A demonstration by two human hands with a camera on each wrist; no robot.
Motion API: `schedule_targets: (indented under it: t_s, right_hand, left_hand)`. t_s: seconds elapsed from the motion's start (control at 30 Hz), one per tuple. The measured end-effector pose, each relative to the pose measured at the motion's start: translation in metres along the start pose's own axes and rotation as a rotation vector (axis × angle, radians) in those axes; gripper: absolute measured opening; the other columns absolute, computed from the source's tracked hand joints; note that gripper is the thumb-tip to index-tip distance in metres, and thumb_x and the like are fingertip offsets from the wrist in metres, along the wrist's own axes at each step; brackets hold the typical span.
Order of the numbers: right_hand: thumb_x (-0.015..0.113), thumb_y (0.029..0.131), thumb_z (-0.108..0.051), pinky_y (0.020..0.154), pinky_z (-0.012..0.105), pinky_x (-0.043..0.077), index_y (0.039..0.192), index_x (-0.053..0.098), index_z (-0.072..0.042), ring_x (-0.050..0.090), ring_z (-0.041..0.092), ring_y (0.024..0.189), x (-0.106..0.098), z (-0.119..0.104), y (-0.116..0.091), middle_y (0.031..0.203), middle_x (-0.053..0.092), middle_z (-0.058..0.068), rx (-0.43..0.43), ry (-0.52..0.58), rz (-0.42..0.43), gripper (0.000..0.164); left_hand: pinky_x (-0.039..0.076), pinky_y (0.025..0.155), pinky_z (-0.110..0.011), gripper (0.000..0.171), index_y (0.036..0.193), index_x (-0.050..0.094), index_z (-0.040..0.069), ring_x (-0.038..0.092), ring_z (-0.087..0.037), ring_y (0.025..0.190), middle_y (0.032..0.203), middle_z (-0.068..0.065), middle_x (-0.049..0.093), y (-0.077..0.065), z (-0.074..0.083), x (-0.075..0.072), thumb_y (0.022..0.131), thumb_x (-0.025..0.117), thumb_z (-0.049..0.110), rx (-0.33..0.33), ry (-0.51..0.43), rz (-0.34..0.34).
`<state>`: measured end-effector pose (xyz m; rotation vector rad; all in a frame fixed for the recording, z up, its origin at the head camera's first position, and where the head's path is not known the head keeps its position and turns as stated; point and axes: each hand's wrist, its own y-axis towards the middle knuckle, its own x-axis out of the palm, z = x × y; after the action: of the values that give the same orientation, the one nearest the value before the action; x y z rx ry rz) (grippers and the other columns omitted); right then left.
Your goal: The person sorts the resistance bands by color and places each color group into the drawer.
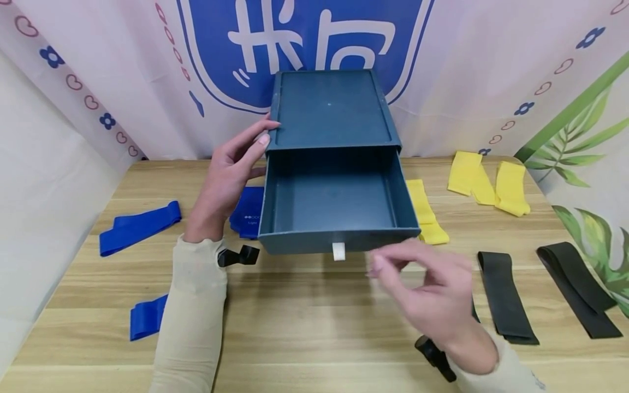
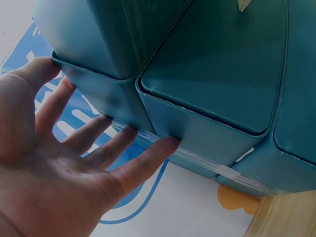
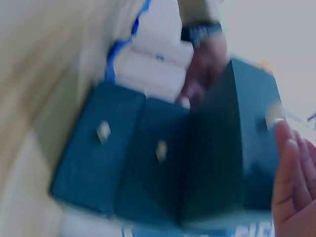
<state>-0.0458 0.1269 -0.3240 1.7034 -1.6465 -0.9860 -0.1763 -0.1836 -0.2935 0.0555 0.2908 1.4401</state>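
A dark teal drawer cabinet (image 1: 334,109) stands at the back of the table, its top drawer (image 1: 295,243) pulled out and bare inside. My left hand (image 1: 227,172) rests against the cabinet's left side; the left wrist view shows its fingers (image 2: 148,155) spread and touching the wall. In front of the drawer's right corner hovers my right hand (image 1: 432,289), thumb and index fingertips close together, nothing visible between them. A white pull tab (image 1: 339,251) hangs from the drawer front, apart from that hand. The blurred right wrist view shows two lower drawer fronts (image 3: 155,158), both pushed in.
Blue bands (image 1: 140,226) lie on the wooden table (image 1: 304,338) at left, one partly behind my left wrist (image 1: 248,213). Yellow bands (image 1: 469,174) are at the back right, black bands (image 1: 508,297) at the right. A printed curtain (image 1: 132,65) hangs behind.
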Motion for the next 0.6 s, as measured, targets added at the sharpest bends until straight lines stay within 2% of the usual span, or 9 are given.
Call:
schedule_targets:
  t_s: [0.07,0.13,0.2,0.23,0.3,0.4,0.47,0.53,0.6]
  right_hand:
    - [0.073,0.092,0.007,0.055,0.012,0.053,0.079,0.072,0.014,0.073,0.008,0.064,-0.013,0.004,0.005,0.076,0.079,0.009,-0.006,0.055,0.121,0.015]
    - [0.069,0.088,0.015,0.051,0.012,0.051,0.077,0.068,0.019,0.073,0.008,0.061,-0.030,0.010,0.014,0.076,0.079,0.007,0.060,0.096,0.231,0.012]
    - [0.067,0.091,0.014,0.053,0.015,0.054,0.082,0.070,0.017,0.072,0.008,0.059,-0.048,0.016,0.024,0.078,0.080,0.002,0.248,0.030,0.294,0.011]
    - [0.066,0.095,0.009,0.054,0.016,0.054,0.085,0.072,0.012,0.072,0.008,0.058,-0.058,0.021,0.029,0.077,0.079,-0.002,0.359,-0.052,0.295,0.012]
    - [0.068,0.102,-0.005,0.056,0.017,0.055,0.096,0.076,0.002,0.072,0.007,0.061,-0.076,0.036,0.039,0.078,0.077,-0.010,0.595,-0.234,0.228,0.012]
    - [0.067,0.107,-0.029,0.063,0.017,0.058,0.114,0.075,-0.009,0.073,0.001,0.068,-0.096,0.070,0.049,0.083,0.074,-0.020,0.867,-0.463,0.022,0.023]
    - [0.064,0.108,-0.036,0.070,0.018,0.060,0.125,0.071,-0.008,0.073,0.000,0.076,-0.106,0.096,0.052,0.093,0.075,-0.016,0.971,-0.494,-0.098,0.034]
    - [0.061,0.109,-0.036,0.075,0.021,0.062,0.135,0.067,-0.005,0.075,0.003,0.084,-0.111,0.120,0.052,0.109,0.077,-0.004,1.055,-0.485,-0.177,0.041]
    - [0.060,0.110,-0.039,0.080,0.023,0.062,0.142,0.063,-0.004,0.074,0.010,0.096,-0.115,0.140,0.051,0.127,0.073,0.008,1.146,-0.484,-0.240,0.048]
  left_hand:
    - [0.052,0.112,-0.064,0.040,0.151,0.064,0.029,0.052,-0.031,0.150,0.171,0.016,0.043,0.000,0.000,0.000,0.113,0.054,0.037,-0.003,0.000,0.002]
    - [0.052,0.112,-0.065,0.040,0.151,0.064,0.030,0.052,-0.030,0.149,0.170,0.017,0.043,0.000,0.000,0.001,0.113,0.054,0.037,-0.005,0.002,0.006]
    - [0.052,0.113,-0.066,0.041,0.151,0.063,0.030,0.052,-0.030,0.149,0.170,0.017,0.043,0.001,0.000,0.001,0.112,0.055,0.038,-0.007,0.004,0.007]
    - [0.051,0.113,-0.066,0.041,0.151,0.064,0.030,0.052,-0.030,0.150,0.171,0.017,0.043,0.001,0.001,0.002,0.112,0.055,0.038,-0.008,0.003,0.005]
    - [0.051,0.114,-0.066,0.041,0.151,0.064,0.030,0.052,-0.030,0.150,0.171,0.017,0.043,0.002,0.001,0.001,0.112,0.055,0.039,-0.010,0.005,0.004]
    - [0.051,0.114,-0.065,0.041,0.151,0.064,0.029,0.052,-0.029,0.150,0.171,0.017,0.043,0.002,0.002,0.001,0.112,0.055,0.039,-0.006,0.001,0.004]
    - [0.051,0.114,-0.065,0.041,0.151,0.064,0.027,0.052,-0.029,0.150,0.171,0.016,0.043,0.001,0.002,0.001,0.112,0.055,0.038,-0.001,-0.007,0.003]
    - [0.051,0.114,-0.065,0.041,0.151,0.064,0.027,0.052,-0.029,0.150,0.171,0.016,0.043,0.000,0.001,0.001,0.112,0.055,0.037,-0.001,-0.014,0.002]
    - [0.051,0.114,-0.066,0.041,0.151,0.064,0.026,0.052,-0.029,0.150,0.171,0.017,0.043,0.000,0.000,0.002,0.112,0.055,0.036,0.000,-0.016,-0.002]
